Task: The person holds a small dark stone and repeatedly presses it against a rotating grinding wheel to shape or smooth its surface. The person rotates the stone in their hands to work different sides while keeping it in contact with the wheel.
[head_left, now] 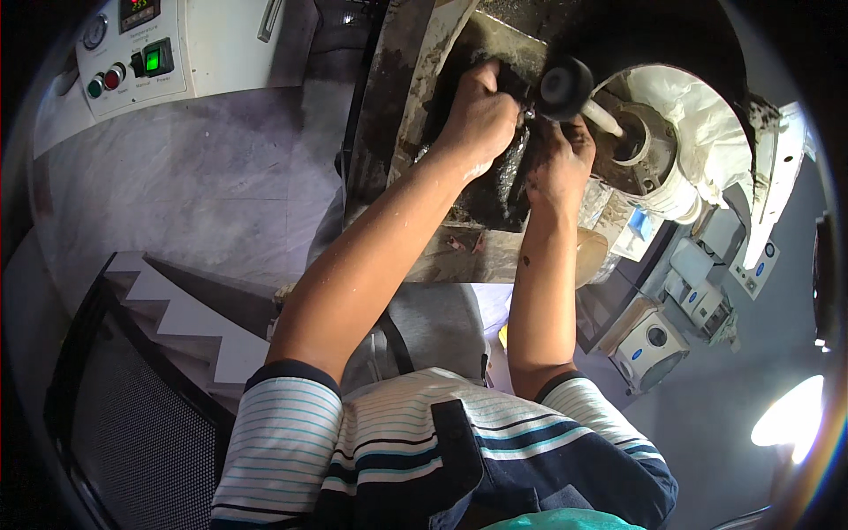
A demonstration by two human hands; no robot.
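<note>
My left hand (481,124) is closed, its thumb side up, above a dark, wet-looking work area (468,203) with a pale, smeared rim. Close beside it on the right, my right hand (561,168) has its fingers bent and pressed together. Between the two hands is a small shiny bit, too small to name; what either hand grips is hidden. A black round knob (565,87) on a pale rod (603,117) covers part of my right fingertips. Below my hands lies a crumpled, glossy clear plastic sheet (510,177).
Right of my hands stands a dirty round basin (658,146) lined with white plastic sheeting (707,115). A control panel (132,66) with lit displays is far left. A black mesh chair back (141,406) stands lower left. A bright lamp (791,420) shines at right, near several white devices (649,344).
</note>
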